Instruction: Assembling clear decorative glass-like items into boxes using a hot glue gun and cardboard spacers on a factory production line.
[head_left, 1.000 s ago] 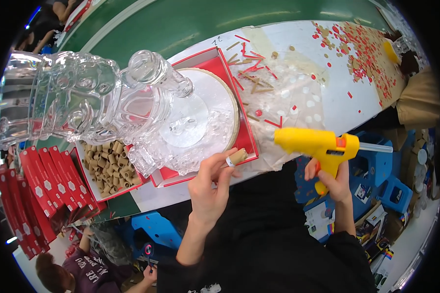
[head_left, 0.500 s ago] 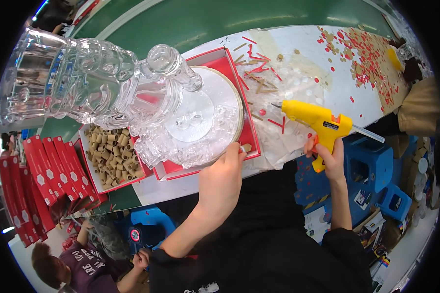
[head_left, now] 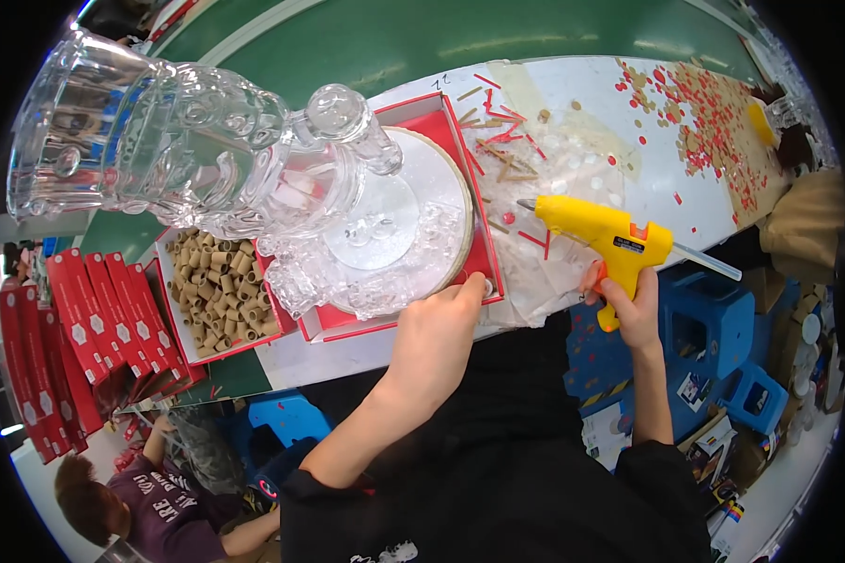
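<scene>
My right hand (head_left: 638, 317) is wrapped around the handle of a yellow glue gun (head_left: 599, 227). Its nozzle points left over the littered tabletop, and a clear glue stick (head_left: 707, 263) sticks out of its back end. My left hand (head_left: 435, 340) is pinched at the near right corner of a red shallow box (head_left: 432, 105). Beside its fingertips shows a small whitish round piece (head_left: 488, 287), mostly hidden. A round pale disc (head_left: 427, 155) with clear glass pieces (head_left: 385, 277) on it rests in the box. A tall, bulging clear glass vessel (head_left: 197, 145) looms above the left side.
A box of short brown cardboard tubes (head_left: 218, 293) stands left, beside stacked red boxes (head_left: 80, 324). Red and brown sticks (head_left: 502, 141) and many small dots (head_left: 699, 117) litter the white table (head_left: 582, 89). Blue stools (head_left: 714, 314) stand right; another person (head_left: 150, 511) sits lower left.
My left hand has shifted slightly right and up; the brown end of the small piece at its fingertips no longer shows. The glue gun has barely moved. The other person's hand has dropped lower.
</scene>
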Demonstrator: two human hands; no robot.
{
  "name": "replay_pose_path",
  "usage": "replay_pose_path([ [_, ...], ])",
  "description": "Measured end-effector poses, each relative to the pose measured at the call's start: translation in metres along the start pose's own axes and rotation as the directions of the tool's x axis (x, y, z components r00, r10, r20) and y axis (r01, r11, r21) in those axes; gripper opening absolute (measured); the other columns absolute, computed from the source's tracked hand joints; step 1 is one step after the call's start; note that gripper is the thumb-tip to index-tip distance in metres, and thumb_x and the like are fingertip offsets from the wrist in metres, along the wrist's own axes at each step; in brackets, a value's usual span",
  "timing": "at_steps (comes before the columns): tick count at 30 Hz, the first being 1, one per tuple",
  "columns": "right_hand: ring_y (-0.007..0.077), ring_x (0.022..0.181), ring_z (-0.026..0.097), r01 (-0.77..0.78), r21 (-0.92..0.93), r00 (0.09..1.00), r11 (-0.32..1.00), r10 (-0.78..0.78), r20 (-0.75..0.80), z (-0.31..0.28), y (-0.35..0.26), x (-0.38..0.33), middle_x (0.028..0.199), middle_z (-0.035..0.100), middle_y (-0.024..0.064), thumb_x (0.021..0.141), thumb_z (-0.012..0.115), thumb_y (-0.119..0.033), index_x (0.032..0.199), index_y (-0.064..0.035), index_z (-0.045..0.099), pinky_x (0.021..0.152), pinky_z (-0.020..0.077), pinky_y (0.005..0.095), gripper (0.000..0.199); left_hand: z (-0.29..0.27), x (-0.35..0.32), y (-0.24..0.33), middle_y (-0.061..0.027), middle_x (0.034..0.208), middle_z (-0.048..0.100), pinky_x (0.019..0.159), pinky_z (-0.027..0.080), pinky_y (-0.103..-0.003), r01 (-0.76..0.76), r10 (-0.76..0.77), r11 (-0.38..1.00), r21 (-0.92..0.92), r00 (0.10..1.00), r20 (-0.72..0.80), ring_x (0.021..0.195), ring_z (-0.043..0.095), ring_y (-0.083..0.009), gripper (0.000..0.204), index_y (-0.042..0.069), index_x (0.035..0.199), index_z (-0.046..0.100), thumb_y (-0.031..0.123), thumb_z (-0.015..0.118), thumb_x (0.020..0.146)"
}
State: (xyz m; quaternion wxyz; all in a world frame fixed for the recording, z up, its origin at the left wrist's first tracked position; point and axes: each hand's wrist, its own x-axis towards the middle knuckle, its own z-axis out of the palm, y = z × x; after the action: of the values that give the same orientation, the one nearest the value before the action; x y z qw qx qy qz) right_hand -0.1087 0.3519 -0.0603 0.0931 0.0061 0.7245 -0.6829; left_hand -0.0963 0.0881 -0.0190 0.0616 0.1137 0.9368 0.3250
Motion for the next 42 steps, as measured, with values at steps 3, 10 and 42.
replay_pose_path([
  [3,0.0161,0.076,0.063,0.025,0.000,0.999,1.000,-0.025,-0.042,0.006,-0.002,0.006,0.085,0.063,0.0107,0.085,0.055,-0.013,0.116,0.0021,0.048,0.066,0.0515,0.0251,0.036,0.000,0.001,0.002,-0.0164,0.076,0.064,0.055,0.050,-0.040,0.014,-0.013,0.995,-0.098,1.000,0.009,0.065,0.064,-0.0344,0.016,-0.001,0.093,0.057,0.000,0.061,0.077],
  [10,0.0157,0.076,0.063,0.080,0.006,0.977,0.997,-0.078,-0.198,0.021,0.009,0.038,0.096,0.066,0.0127,0.086,0.059,-0.012,0.117,0.0009,0.048,0.065,0.0519,0.0266,0.035,0.004,0.008,0.009,-0.0116,0.071,0.064,0.055,0.055,-0.036,-0.027,0.019,0.980,0.198,0.999,0.043,0.064,0.068,-0.0285,0.013,0.003,0.085,0.059,-0.001,0.060,0.073],
  [42,0.0165,0.076,0.066,0.173,0.170,0.973,0.970,-0.142,-0.181,0.022,0.019,0.039,0.097,0.065,0.0129,0.086,0.057,-0.002,0.114,0.0022,0.048,0.055,0.0538,0.0240,0.030,-0.245,0.156,-0.020,-0.0149,0.088,0.068,0.078,0.051,-0.033,-0.453,0.261,0.889,-0.073,0.631,-0.730,0.082,0.068,-0.0228,0.050,0.000,0.102,0.058,0.027,0.081,0.067],
])
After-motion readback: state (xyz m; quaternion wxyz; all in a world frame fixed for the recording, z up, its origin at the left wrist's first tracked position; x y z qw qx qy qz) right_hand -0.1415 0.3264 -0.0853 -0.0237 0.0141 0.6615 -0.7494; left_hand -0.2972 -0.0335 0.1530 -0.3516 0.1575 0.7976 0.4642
